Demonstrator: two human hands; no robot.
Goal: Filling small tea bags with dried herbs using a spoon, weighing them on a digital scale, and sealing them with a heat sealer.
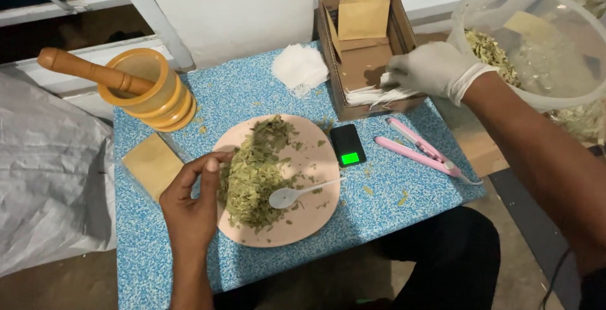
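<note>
A pink plate [315,218] on the blue speckled table holds a heap of dried green leaves [252,177] and a white plastic spoon [293,194]. My bare left hand [189,202] rests at the plate's left rim, fingers curled against the leaves. My right hand [432,70], in a white glove, reaches into a cardboard box [360,64] and touches a stack of thin white sachets [379,95] at its front end. Whether the fingers are closed on a sachet is unclear. A small black pocket scale [347,144] with a lit green display sits between plate and box.
A yellow mortar [148,89] with a wooden pestle [88,69] stands at the back left. A tan paper pouch [153,163] lies left of the plate. A pile of white filter bags [300,67], a pink hand sealer [420,148] and a translucent tub of leaves [536,45] surround the box.
</note>
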